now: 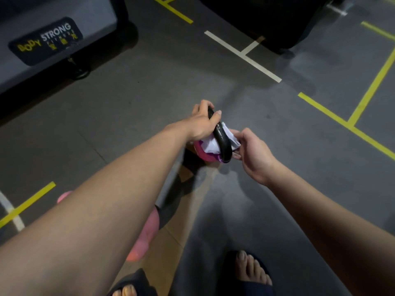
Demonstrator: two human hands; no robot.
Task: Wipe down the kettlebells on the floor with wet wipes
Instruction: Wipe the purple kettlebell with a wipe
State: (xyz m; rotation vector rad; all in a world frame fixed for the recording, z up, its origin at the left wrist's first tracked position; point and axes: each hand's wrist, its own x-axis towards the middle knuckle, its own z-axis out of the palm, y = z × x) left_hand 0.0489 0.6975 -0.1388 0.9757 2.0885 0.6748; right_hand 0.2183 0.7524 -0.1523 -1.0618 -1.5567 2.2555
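On grey taped floor (pixel 132 99) | left hand (pixel 201 122) grips kettlebell (pixel 222 137)

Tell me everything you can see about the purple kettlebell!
The purple kettlebell has a smooth, shiny black handle curving over a magenta-purple body, mostly hidden by the arm and wipe. It looks tilted and seems lifted off the grey floor, though I can't be sure. The left hand grips the top of the handle. A white wet wipe is bunched against it under the handle, held by the right hand.
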